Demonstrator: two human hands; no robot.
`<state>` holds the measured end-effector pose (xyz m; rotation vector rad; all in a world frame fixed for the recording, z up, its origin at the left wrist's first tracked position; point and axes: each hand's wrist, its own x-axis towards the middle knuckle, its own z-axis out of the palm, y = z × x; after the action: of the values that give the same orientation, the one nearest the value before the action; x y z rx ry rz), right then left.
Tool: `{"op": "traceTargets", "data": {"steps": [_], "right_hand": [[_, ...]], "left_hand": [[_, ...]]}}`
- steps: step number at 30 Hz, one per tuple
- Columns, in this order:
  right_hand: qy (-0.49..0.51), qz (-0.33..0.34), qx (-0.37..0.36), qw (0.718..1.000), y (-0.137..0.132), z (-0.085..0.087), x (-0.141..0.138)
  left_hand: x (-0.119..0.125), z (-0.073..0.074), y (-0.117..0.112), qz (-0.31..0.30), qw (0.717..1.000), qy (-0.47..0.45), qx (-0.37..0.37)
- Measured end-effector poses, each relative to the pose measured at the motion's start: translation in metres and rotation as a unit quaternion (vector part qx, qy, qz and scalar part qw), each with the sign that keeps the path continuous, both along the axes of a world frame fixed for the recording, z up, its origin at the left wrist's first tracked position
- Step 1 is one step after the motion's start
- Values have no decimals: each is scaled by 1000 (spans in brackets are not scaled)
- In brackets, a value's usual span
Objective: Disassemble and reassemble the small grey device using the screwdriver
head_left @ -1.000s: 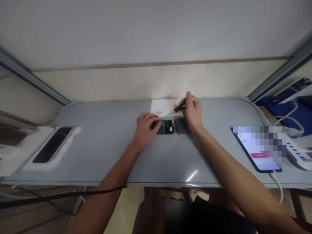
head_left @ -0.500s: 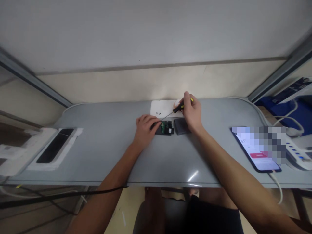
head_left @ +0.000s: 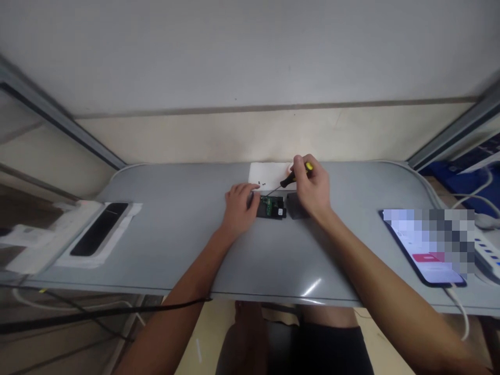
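A small dark device casing (head_left: 263,213) with a green circuit board (head_left: 269,202) showing lies on the table. My left hand (head_left: 240,208) grips its left end, thumb at the near side and fingers over the far side. My right hand (head_left: 315,190) is closed around a screwdriver (head_left: 289,179) with a black and yellow handle. Its thin shaft slants down to the left, with the tip at the board's upper left part; whether it touches a screw is too small to tell. A dark grey cover (head_left: 295,208) lies right of the device, partly hidden by my right hand.
Tiny dark screws (head_left: 261,183) lie on a white sheet (head_left: 269,172) behind the device. To the left, a black phone (head_left: 99,229) rests on white paper. A lit phone (head_left: 437,271) with a cable and a power strip (head_left: 486,255) are at the right. A wall closes off the back.
The camera view has shifted, so things appear slightly further right. The screwdriver tip has moved a little from my left fingertips onto the board's upper left. Both hands keep their holds.
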<state>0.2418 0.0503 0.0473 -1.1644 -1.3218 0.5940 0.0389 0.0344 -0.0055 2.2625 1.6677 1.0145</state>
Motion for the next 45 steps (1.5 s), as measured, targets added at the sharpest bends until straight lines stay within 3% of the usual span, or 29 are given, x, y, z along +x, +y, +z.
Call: {"op": "traceTargets", "data": {"steps": [6,23,45], "right_hand": [[-12,-12,-2,1000,3,-9,-1],[20,-6,-21,1000,6,-11,-1],[-9,-5,-18,1000,3,-10,-4]], "left_hand": [[-2,0,3,15,998,-9,-66],[-2,6,-4,-52,995,12,-80],[-1,8,-5,-56,996,28,-69]]}}
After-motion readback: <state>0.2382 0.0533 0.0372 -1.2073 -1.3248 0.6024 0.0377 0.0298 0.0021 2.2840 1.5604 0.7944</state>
